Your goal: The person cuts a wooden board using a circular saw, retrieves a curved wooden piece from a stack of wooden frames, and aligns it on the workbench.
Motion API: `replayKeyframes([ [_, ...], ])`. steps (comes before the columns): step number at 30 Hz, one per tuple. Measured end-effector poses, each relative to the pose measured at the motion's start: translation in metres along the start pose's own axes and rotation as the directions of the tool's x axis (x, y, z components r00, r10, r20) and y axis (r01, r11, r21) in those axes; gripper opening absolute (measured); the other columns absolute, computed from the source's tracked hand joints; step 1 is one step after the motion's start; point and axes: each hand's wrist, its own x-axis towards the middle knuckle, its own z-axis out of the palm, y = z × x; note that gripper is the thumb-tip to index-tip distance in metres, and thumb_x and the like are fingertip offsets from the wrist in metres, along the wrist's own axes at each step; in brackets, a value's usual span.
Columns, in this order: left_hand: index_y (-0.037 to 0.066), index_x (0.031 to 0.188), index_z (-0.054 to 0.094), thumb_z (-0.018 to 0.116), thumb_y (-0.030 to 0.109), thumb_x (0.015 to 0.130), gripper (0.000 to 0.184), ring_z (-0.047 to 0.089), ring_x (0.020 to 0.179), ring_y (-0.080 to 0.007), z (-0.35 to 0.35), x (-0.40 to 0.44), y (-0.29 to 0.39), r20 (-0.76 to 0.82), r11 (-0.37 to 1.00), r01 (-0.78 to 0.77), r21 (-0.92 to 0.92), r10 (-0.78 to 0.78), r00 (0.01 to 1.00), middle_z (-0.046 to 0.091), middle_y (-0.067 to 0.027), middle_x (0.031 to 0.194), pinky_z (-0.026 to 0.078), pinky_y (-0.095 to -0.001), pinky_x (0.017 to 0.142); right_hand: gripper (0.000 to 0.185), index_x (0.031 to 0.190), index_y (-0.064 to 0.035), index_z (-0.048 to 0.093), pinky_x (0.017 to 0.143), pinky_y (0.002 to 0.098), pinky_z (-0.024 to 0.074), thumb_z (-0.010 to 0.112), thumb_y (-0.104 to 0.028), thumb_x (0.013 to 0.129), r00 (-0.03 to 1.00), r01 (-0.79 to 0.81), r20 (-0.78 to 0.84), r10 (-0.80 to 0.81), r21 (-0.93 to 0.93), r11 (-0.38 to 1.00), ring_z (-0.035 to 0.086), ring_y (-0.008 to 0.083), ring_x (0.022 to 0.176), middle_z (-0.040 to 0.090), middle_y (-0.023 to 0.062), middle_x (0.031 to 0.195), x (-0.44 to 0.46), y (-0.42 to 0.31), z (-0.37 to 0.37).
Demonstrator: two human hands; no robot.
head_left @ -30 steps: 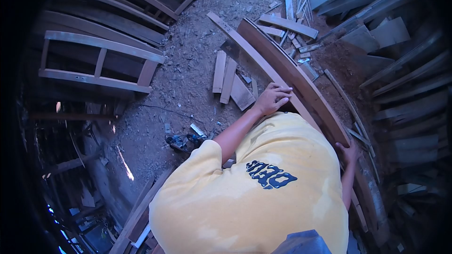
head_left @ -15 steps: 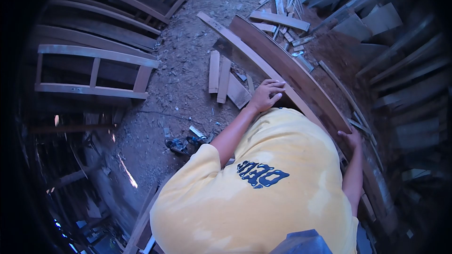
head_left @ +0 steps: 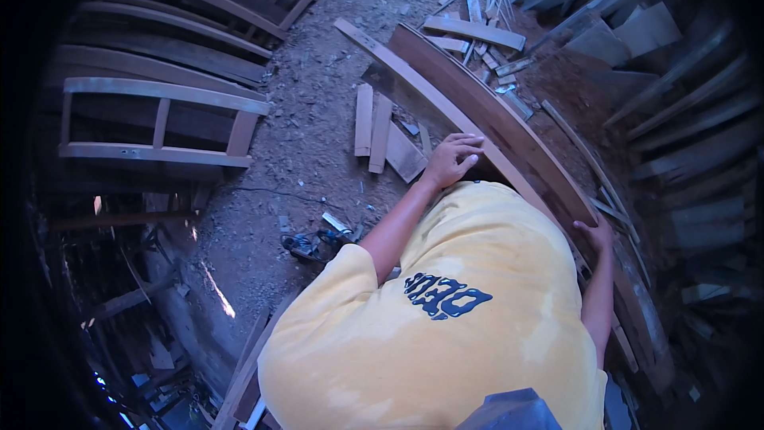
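My left hand (head_left: 452, 161) rests against the near edge of a long narrow plank (head_left: 414, 78), its fingers loosely bent and its thumb apart. Beyond that plank stands a wide reddish-brown board (head_left: 485, 110), running diagonally alongside it. At the board's lower right part is my right hand (head_left: 597, 236), with the thumb on the near side and the other fingers mostly hidden around the far edge. My yellow shirt covers the nearer stretch of both pieces.
Short wood pieces (head_left: 380, 134) lie on the dirt floor left of the plank. Wooden frames (head_left: 163, 123) stand at the left. Scrap wood (head_left: 476, 32) is heaped at the top, and boards (head_left: 649, 36) lean at the right. Dark footwear (head_left: 306, 247) shows beside my left arm.
The view has shifted slightly. My left hand has drawn back a little from the plank's top face to its near edge. My right arm shows more, bent outward, with that hand still at the board.
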Motion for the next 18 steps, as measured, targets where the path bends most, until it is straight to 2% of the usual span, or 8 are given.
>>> replayKeyframes([
  [3,0.008,0.111,0.078,0.067,0.014,0.09,0.025,0.056,0.131,-0.0263,0.0,0.002,-0.003,-0.006,1.0,-0.013,-0.002,0.013,1.0,0.07,-0.0066,0.131,0.043,-0.0397,0.113,0.095,0.144,-0.018,0.059,0.121,0.0609,0.0165,0.083,-0.065,0.065,1.0,-0.014,0.027,0.014,-0.025,1.0,0.05,0.0361,0.138,0.061,0.0153,0.143,-0.005,-0.002,-0.004],
  [9,0.008,0.108,0.079,0.066,0.014,0.09,0.023,0.058,0.129,-0.026,0.002,0.003,-0.007,-0.015,0.999,-0.031,0.009,0.032,0.999,0.071,-0.0059,0.129,0.043,-0.0396,0.112,0.095,0.143,-0.0154,0.059,0.12,0.0654,0.0136,0.082,-0.066,0.066,0.999,0.035,-0.019,-0.034,0.075,0.997,0.051,0.0363,0.138,0.061,0.0174,0.142,-0.012,0.004,0.005],
  [12,0.008,0.107,0.079,0.066,0.015,0.09,0.023,0.058,0.129,-0.026,0.0,0.003,-0.007,-0.01,0.999,-0.032,0.016,0.032,0.999,0.071,-0.006,0.129,0.043,-0.0396,0.112,0.095,0.142,-0.0126,0.059,0.119,0.0658,0.0147,0.082,-0.066,0.067,0.993,0.018,-0.116,-0.017,0.008,1.0,0.051,0.0371,0.137,0.061,0.0188,0.142,-0.019,-0.001,0.009],
  [14,0.008,0.107,0.079,0.066,0.015,0.09,0.023,0.058,0.128,-0.026,0.0,0.004,-0.006,-0.008,1.0,-0.027,0.014,0.027,1.0,0.071,-0.0058,0.129,0.043,-0.0396,0.112,0.096,0.144,-0.0103,0.057,0.117,0.0651,0.022,0.084,-0.062,0.067,0.985,-0.004,-0.17,-0.005,-0.052,0.999,0.053,0.0364,0.136,0.058,0.0196,0.144,-0.025,-0.005,0.008],
  [18,0.009,0.107,0.079,0.066,0.015,0.09,0.022,0.058,0.128,-0.026,-0.002,0.005,-0.006,-0.002,1.0,-0.03,-0.001,0.03,1.0,0.071,-0.0054,0.128,0.043,-0.0395,0.112,0.099,0.145,-0.0075,0.055,0.119,0.0647,0.0177,0.078,-0.069,0.071,0.999,-0.03,-0.037,0.032,0.067,0.997,0.05,0.0364,0.139,0.055,0.0204,0.148,-0.027,-0.003,0.009],
])
